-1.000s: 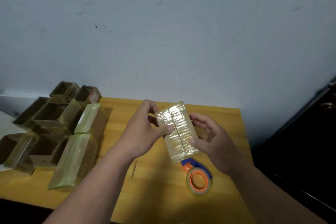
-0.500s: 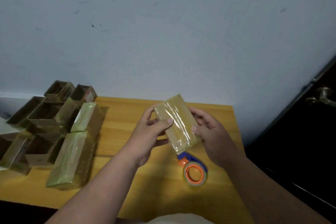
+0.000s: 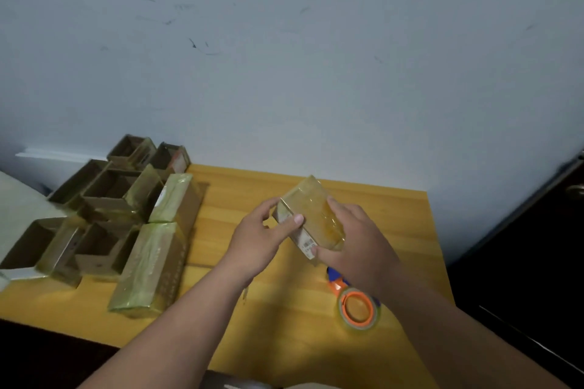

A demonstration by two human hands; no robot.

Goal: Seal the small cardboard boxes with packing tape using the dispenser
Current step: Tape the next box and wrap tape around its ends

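Head view: taped box [image 3: 311, 215] held above table [image 3: 395, 218] center, tilted. Left hand [image 3: 256, 241] gripping its left end, right hand [image 3: 354, 235] curled round right side w/ thumb on label. Tape dispenser [image 3: 355, 305] near right edge, partly hidden by right forearm. Other boxes [image 3: 104, 218] along left edge, blurry.

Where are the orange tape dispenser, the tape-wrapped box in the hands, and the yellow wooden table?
orange tape dispenser [image 3: 358, 309]: head view, the orange hub.
tape-wrapped box [image 3: 314, 215]: head view, its glossy top face.
yellow wooden table [image 3: 395, 208]: head view, bare far-right surface.

wooden table [image 3: 363, 354], scuffed wall [image 3: 284, 73], dark door [image 3: 537, 246]
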